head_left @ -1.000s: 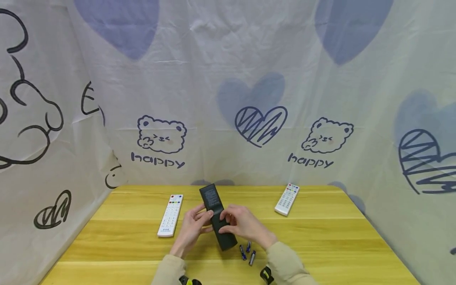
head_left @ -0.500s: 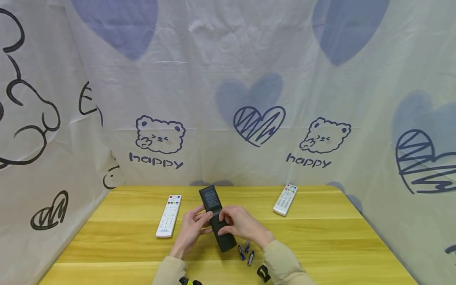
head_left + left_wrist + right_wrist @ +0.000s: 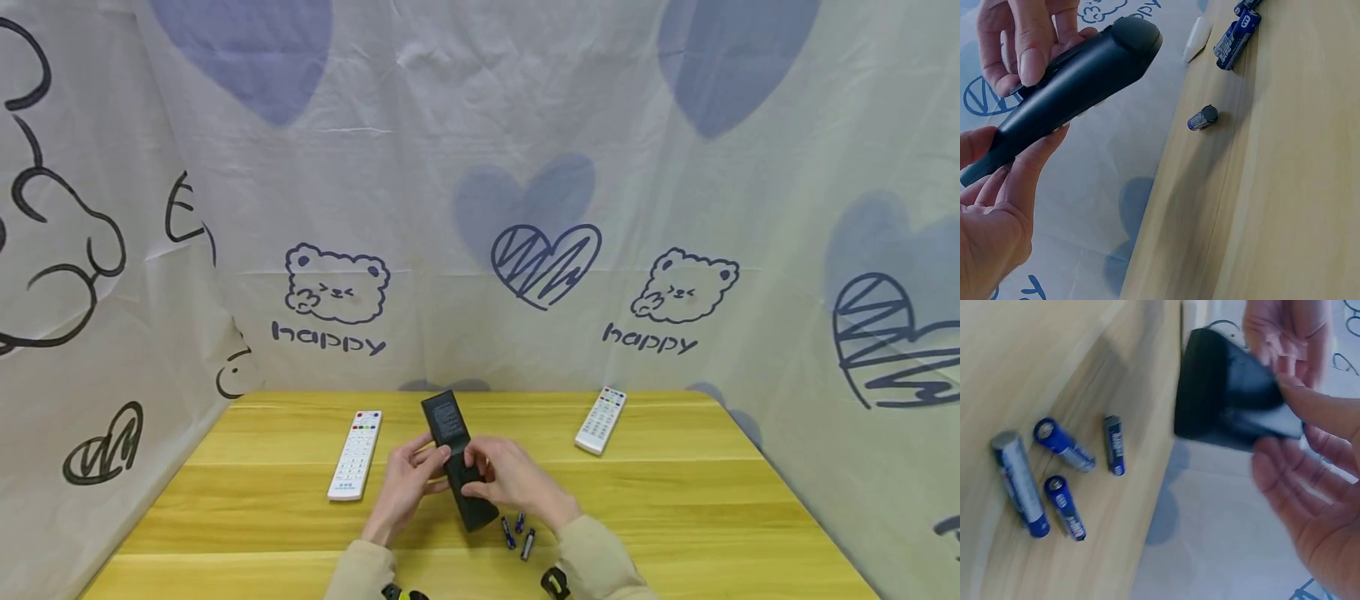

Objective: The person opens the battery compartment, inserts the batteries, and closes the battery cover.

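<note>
Black plastic, likely light, stiff and slippery, the remote (image 3: 447, 421) slanted at lower centre of the head view, best held by its edges; the left hand (image 3: 408, 481) gripped these, the right hand (image 3: 515, 477), fingers curled, pinched its back.

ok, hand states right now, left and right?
Left hand: closed, holding the black remote.
Right hand: closed, pinching at the back of the same remote; exactly which part it grips can't be told.
</note>
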A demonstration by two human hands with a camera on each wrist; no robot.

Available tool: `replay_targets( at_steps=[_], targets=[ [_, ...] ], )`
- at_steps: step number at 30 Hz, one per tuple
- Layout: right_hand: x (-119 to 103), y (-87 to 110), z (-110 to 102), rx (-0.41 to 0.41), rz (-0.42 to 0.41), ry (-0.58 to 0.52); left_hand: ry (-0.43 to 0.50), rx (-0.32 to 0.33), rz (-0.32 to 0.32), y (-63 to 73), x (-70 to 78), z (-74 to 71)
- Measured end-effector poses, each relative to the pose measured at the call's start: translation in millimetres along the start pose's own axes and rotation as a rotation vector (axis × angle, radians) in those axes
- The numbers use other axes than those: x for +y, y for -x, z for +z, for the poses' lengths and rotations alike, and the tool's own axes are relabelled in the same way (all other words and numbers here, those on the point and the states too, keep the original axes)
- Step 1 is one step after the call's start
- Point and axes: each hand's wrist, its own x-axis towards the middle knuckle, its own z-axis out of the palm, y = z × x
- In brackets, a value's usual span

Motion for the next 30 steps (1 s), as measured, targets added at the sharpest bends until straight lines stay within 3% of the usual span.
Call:
replay_targets(
  at_steps=[10, 15, 20, 26, 30],
  targets=[
    [-9.8, 12.5, 6.6, 0.141, 0.062, 0.048, -0.026, 0.061, 0.039, 0.4, -0.7, 6.7],
    [-7.3, 19.4, 10.1, 0.203, 0.071, -0.013, -0.026, 0.07, 0.038, -0.7, -1.9, 7.2],
    [-1.9, 25.2, 12.9, 0.272, 0.114, -0.19, -0.024, 0.086, 0.041, -0.4, -1.7, 7.7],
    [3.8, 33.4, 15.1, 0.319, 0.253, -0.504, 0.0, 0.101, 0.028, -0.3, -2.1, 6.9],
    [6.9, 38.4, 13.9, 0.346, 0.286, -0.604, 0.033, 0.107, 0.021, -0.2, -1.9, 6.5]
  ],
)
